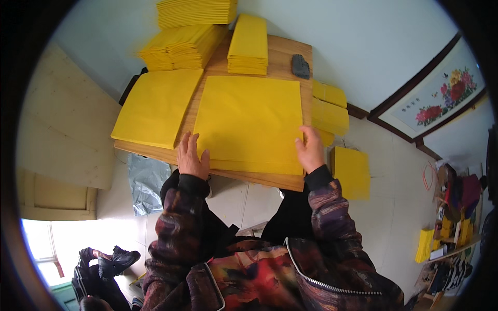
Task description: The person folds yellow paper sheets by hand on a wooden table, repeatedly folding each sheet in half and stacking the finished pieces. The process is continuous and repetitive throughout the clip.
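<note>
Resting flat, fingers apart (seemingly), left hand (pixel 192 158) and right hand (pixel 310 150) press the yellow stack's (pixel 249 122) near edge.

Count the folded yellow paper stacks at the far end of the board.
3. One stack at the top edge, one below it at far left, one at far centre. More may lie beyond the picture's edge.

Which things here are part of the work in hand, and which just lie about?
In hand: left hand and right hand on the big yellow sheet stack; wooden board.

Lying about: second sheet pile, folded yellow stacks, dark block, grey bag, framed flower picture.
</note>
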{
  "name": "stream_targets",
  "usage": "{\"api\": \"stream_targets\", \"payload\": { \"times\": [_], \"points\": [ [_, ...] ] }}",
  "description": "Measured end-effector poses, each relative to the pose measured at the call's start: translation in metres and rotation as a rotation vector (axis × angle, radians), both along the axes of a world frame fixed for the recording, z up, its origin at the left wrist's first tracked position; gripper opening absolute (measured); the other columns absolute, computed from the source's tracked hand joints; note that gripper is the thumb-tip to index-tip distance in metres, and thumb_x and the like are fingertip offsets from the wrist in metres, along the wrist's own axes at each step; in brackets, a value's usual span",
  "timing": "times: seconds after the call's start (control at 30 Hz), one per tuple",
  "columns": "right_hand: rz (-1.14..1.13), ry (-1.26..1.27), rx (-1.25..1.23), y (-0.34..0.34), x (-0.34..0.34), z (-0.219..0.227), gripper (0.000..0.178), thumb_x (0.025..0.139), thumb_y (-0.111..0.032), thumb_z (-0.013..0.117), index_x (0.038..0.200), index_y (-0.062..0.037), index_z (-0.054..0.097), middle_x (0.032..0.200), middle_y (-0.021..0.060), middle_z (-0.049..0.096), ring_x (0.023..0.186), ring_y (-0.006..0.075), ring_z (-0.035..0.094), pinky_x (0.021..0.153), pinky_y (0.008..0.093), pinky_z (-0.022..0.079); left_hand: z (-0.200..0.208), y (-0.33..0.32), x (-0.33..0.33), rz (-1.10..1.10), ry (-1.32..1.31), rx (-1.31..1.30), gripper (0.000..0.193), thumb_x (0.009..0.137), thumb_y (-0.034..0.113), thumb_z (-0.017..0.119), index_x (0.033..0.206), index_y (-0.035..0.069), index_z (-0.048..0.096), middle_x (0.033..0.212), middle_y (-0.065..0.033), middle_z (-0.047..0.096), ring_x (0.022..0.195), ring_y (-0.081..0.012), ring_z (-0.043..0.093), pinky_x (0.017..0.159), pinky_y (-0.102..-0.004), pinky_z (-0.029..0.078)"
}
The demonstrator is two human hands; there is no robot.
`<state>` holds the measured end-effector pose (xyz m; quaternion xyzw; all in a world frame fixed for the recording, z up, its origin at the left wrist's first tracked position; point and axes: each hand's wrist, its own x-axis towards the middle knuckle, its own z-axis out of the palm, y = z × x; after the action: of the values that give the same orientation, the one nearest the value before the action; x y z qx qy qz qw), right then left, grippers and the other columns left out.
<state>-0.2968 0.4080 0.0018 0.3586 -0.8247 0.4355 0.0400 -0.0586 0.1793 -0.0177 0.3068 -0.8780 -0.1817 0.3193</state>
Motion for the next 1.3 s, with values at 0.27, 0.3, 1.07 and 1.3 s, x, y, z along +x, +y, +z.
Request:
{"api": "stream_targets", "payload": {
  "times": [0.27,0.3,1.07,1.3],
  "points": [
    [0.025,-0.475,-0.036,-0.018,-0.043,-0.024,0.044,0.085,-0.009,0.061,0.123,0.0086,0.047,0.113,0.0194,0.059,0.104,0.0237,0.059,0.086,0.0328,0.047,-0.030,-0.056,-0.020,0.179,-0.012,0.402,0.051,0.072,0.012,0.063,0.122,0.005,0.054,0.122,-0.0188,0.056,0.115,-0.0365,0.050,0.098,-0.0426,0.041],
    [0.006,-0.499,-0.027,-0.018,-0.044,-0.027,0.045,0.085,-0.009,0.061,0.123,0.0086,0.047,0.114,0.0194,0.059,0.103,0.0240,0.059,0.086,0.0327,0.047,-0.031,-0.056,-0.021,0.183,-0.005,0.437,0.051,0.072,0.012,0.063,0.122,0.005,0.054,0.122,-0.0189,0.056,0.115,-0.0365,0.050,0.098,-0.0425,0.041],
    [0.431,0.316,0.209,-0.023,0.074,0.018,0.027,0.079,0.000,0.058,0.106,0.0029,0.056,0.119,0.0197,0.053,0.114,0.0384,0.048,0.097,0.0446,0.038,-0.003,0.101,0.108,-0.223,-0.142,-0.203,0.029,0.074,0.017,0.062,0.103,0.012,0.063,0.126,-0.0105,0.053,0.124,-0.0303,0.044,0.098,-0.0497,0.037],
    [0.921,0.070,0.352,-0.002,0.148,-0.040,0.015,0.081,-0.001,0.050,0.093,-0.0004,0.059,0.095,0.0182,0.060,0.089,0.0361,0.059,0.078,0.0426,0.048,-0.019,0.131,0.182,-0.088,-0.245,0.027,0.023,0.076,0.023,0.064,0.098,0.016,0.066,0.128,-0.0026,0.053,0.133,-0.0221,0.036,0.109,-0.0521,0.020]
  ]
}}
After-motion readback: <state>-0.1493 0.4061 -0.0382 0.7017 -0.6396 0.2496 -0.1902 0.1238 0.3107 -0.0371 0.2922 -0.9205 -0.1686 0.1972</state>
